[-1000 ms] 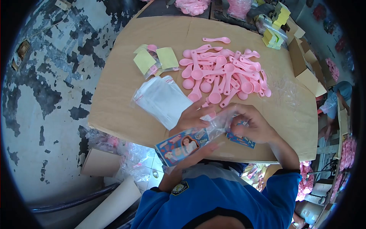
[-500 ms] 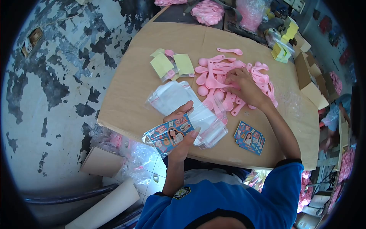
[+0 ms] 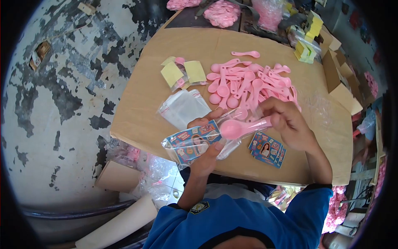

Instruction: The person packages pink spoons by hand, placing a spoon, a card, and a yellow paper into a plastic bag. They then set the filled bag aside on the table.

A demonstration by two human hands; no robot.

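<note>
Left hand (image 3: 207,157) over the desk's (image 3: 137,116) near edge, fingers clamped on a clear bag (image 3: 176,150) with a printed card (image 3: 192,139) inside. Right hand (image 3: 290,124), fingers pinched shut on the handle of a pink spoon (image 3: 238,128), its bowl at the bag's mouth. Spoon pile (image 3: 248,81) mid-desk just beyond the hands; card stack (image 3: 267,150) at the near edge beside the right hand; spare bags (image 3: 182,108) left of the pile.
</note>
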